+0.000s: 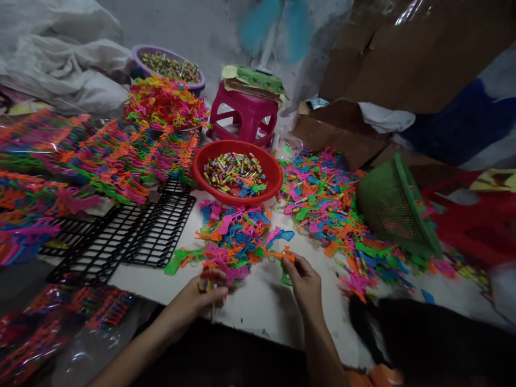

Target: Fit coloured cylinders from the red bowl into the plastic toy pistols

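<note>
My right hand (306, 282) pinches an orange plastic toy piece (281, 255) at its fingertips, with a small green piece just below the thumb. My left hand (203, 295) is closed around a few thin stick-like pieces, at the near edge of a small pile of bright plastic toy parts (234, 234) on the white surface (258, 306). Behind that pile stands a red bowl (209, 161) filled with small coloured tubes and sticks.
A larger heap of toy parts (322, 204) spreads to the right, beside a tipped green basket (397, 209). Black plastic grids (133, 231) lie left, with bundles of assembled toys (100, 156) behind. A pink stool (245, 115) and purple bowl (139, 59) stand at the back.
</note>
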Motion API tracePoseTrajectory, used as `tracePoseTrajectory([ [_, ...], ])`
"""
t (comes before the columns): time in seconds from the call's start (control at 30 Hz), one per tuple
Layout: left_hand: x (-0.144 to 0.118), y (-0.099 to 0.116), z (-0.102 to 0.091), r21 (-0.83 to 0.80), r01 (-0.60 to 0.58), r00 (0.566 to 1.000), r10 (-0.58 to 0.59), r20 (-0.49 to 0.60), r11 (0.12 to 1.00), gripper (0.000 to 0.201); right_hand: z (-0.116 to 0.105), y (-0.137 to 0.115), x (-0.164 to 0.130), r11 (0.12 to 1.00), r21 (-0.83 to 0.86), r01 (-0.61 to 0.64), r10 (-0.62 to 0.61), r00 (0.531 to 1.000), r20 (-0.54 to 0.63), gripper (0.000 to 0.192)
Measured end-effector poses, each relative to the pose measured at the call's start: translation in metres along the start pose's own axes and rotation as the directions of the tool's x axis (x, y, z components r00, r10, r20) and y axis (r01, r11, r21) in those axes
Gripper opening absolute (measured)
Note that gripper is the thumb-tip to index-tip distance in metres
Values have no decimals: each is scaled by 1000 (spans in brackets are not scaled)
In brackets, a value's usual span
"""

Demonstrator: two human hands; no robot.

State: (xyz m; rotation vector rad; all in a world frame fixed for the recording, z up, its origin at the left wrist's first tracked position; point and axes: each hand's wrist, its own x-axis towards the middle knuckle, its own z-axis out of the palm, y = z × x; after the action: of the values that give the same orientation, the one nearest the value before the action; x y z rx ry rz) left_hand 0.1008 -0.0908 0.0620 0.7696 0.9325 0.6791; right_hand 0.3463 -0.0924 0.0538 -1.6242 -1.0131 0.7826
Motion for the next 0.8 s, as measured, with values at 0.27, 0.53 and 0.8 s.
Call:
tracePoseTrajectory([
  [0.27,-34,-15,1,314,149,892,-264,367,938,36,10,23,6,930,295,-217,200,976,87,30],
  [0.53,-19,-3,3,36,26,998,-28,50,999,24,40,-6,-22,877,393,-276,167,942,290,33],
  [0.8,-10,4,4,-74,-125,974,108,-199,989,24,55,-31,-45,955,269,-126,45,957,288,26],
])
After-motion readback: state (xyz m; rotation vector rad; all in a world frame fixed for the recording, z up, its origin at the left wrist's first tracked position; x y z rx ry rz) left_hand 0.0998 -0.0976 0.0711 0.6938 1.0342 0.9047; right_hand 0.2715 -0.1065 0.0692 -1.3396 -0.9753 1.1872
